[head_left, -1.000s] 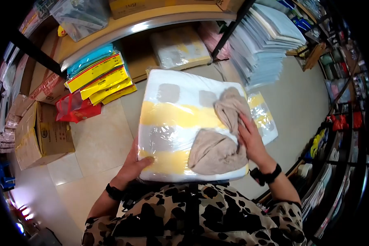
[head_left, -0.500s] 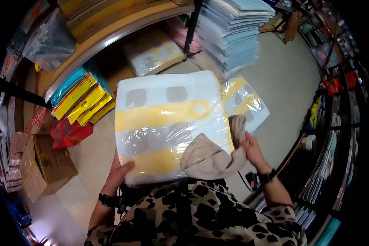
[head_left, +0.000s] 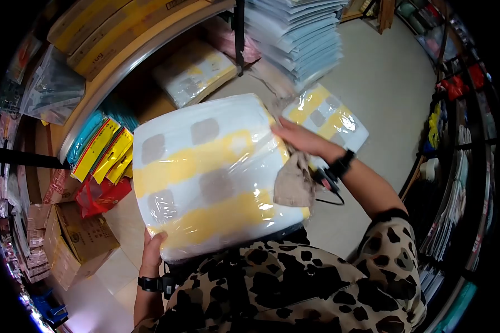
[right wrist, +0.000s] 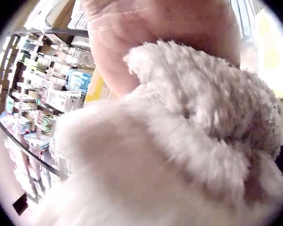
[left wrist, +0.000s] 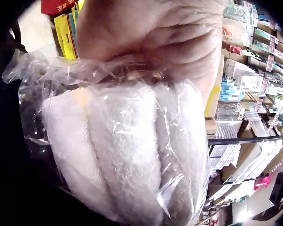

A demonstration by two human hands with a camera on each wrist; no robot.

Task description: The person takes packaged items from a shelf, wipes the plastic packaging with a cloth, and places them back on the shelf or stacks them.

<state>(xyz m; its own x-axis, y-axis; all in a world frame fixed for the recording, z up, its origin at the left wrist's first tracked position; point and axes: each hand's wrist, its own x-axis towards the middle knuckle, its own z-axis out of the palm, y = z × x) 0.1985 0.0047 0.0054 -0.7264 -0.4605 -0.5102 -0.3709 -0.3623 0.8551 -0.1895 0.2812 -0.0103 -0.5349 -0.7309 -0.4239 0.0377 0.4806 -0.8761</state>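
A plastic-wrapped bundle of white towelling [head_left: 205,177] with yellow bands and grey squares lies across the front of the person's body in the head view. At its lower left corner the left hand [head_left: 151,252] grips it, thumb on top; the left wrist view shows its folded layers [left wrist: 127,146] below the palm [left wrist: 151,33]. The right hand [head_left: 305,139] holds the upper right edge, some fingers hidden. Beneath that wrist a beige fluffy cloth [head_left: 294,182] lies over the bundle's right side. Its pile [right wrist: 202,94] fills much of the right wrist view, against the palm [right wrist: 160,28].
A similar wrapped pack [head_left: 330,119] lies on the floor at right, below a tall stack of pale sheets [head_left: 300,41]. Another pack [head_left: 194,72] sits on the low shelf. Yellow packets [head_left: 103,150] and an open carton [head_left: 80,238] stand at left.
The right hand has moved up from the beige cloth to the bundle's upper right edge. The cloth hangs more bunched at the right side. The bundle has shifted left and tilted in view.
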